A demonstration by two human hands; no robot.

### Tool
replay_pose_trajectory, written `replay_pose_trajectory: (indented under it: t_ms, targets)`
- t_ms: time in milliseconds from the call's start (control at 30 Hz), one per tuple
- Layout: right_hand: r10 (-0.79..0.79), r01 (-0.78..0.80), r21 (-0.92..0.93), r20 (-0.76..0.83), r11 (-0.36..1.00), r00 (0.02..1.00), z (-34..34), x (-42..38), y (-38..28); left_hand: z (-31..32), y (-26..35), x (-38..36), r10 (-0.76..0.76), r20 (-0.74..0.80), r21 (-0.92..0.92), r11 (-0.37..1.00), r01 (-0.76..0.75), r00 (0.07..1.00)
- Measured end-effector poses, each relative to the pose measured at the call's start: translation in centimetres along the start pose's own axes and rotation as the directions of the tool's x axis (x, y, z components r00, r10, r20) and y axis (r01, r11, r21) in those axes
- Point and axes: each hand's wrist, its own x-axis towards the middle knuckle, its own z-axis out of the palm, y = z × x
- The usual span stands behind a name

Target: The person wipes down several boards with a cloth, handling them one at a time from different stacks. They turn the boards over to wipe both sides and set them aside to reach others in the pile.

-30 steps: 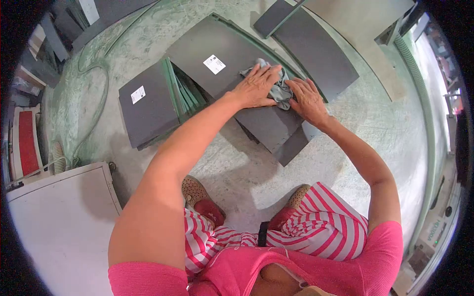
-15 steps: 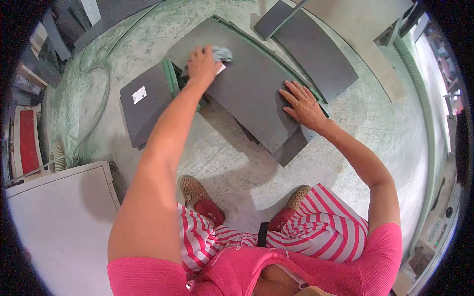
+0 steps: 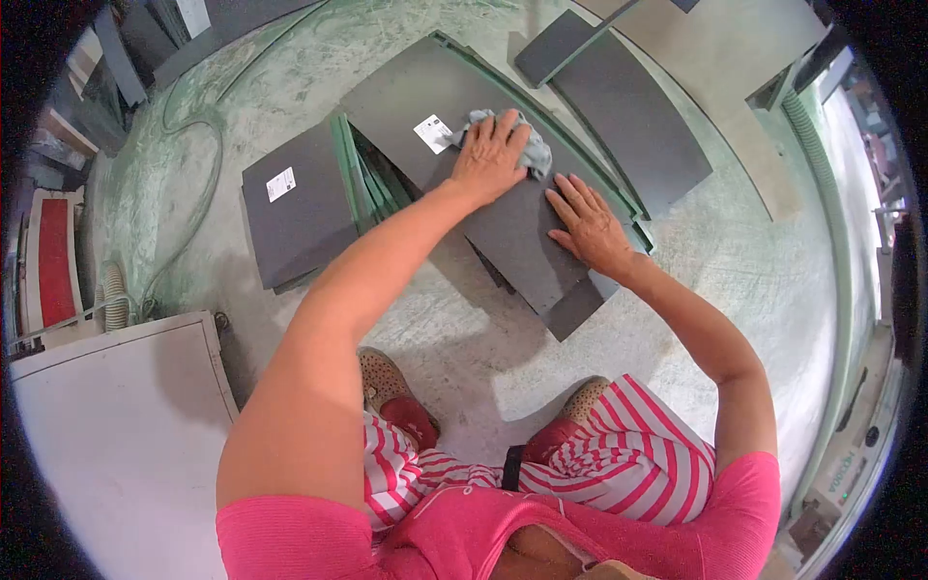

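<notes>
The left hand (image 3: 490, 159) lies over a crumpled grey-blue cloth (image 3: 535, 155), its fingers stretched forward and pressing down; whether they also pinch the fabric cannot be told, as the palm hides part of it. The cloth is under that hand, its folds showing past the fingertips and beside the thumb, and it rests on a large, flat, dark grey panel with green edges (image 3: 406, 92). The right hand (image 3: 592, 227) is empty, laid palm down with fingers apart on the same panel, just beside the cloth on its nearer right side. Just left of the left hand's fingers, a white printed label (image 3: 432, 133) sits on the panel. Farther left of that hand, a smaller dark grey panel (image 3: 300, 217) bears another white sticker (image 3: 280, 184), with a row of green edges (image 3: 345, 169) between it and the large panel. Beyond the right hand, well apart from it, lies a dark grey panel with a curved side (image 3: 648, 126), and farther right a ribbed pale green hose (image 3: 825, 184) runs along the grey concrete floor (image 3: 735, 280). Nearer the body than both hands are two spotted tan shoes (image 3: 387, 377).
</notes>
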Motion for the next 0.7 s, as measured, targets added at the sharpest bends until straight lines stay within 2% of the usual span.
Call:
replay_pose_trajectory:
  t_ms: [100, 133, 200, 267, 333, 533, 567, 700]
  targets:
    - [0.018, -0.018, -0.009, 0.014, 1.000, 1.000, 0.1, 0.0, -0.1, 0.4, -3.4, 2.2, -0.157, -0.101, 0.095, 0.981, 0.166, 0.982]
    - [0.012, -0.012, -0.010, 0.012, 1.000, 1.000, 0.2, 0.0, -0.2, 0.4, -4.2, 2.7, -0.160, -0.105, 0.098, 0.980, 0.171, 0.981]
    - [0.036, -0.036, -0.001, 0.023, 0.999, 0.999, 0.2, 0.0, -0.3, 0.5, -5.8, 3.6, -0.295, -0.079, 0.132, 0.944, 0.303, 0.952]
    - [0.038, -0.038, -0.002, 0.028, 0.999, 0.999, 0.0, 0.0, -0.5, 0.8, -7.2, 4.5, -0.308, -0.106, 0.160, 0.933, 0.322, 0.945]
    - [0.044, -0.044, 0.001, 0.033, 0.999, 0.998, 0.2, -0.1, -0.6, 0.8, -8.0, 5.4, -0.395, -0.075, 0.197, 0.895, 0.401, 0.916]
    - [0.045, -0.045, -0.003, 0.040, 0.999, 0.998, 0.5, 0.1, -0.4, 0.1, -11.2, 6.5, -0.470, -0.050, 0.242, 0.851, 0.467, 0.881]
    - [0.045, -0.044, -0.014, 0.045, 0.999, 0.998, 0.4, 0.1, -0.4, 0.1, -11.5, 6.2, -0.440, -0.090, 0.266, 0.854, 0.448, 0.893]
    - [0.037, -0.035, -0.033, 0.039, 0.999, 0.999, 0.6, 0.1, -0.2, -0.8, -11.6, 5.0, -0.462, -0.071, 0.321, 0.828, 0.459, 0.884]
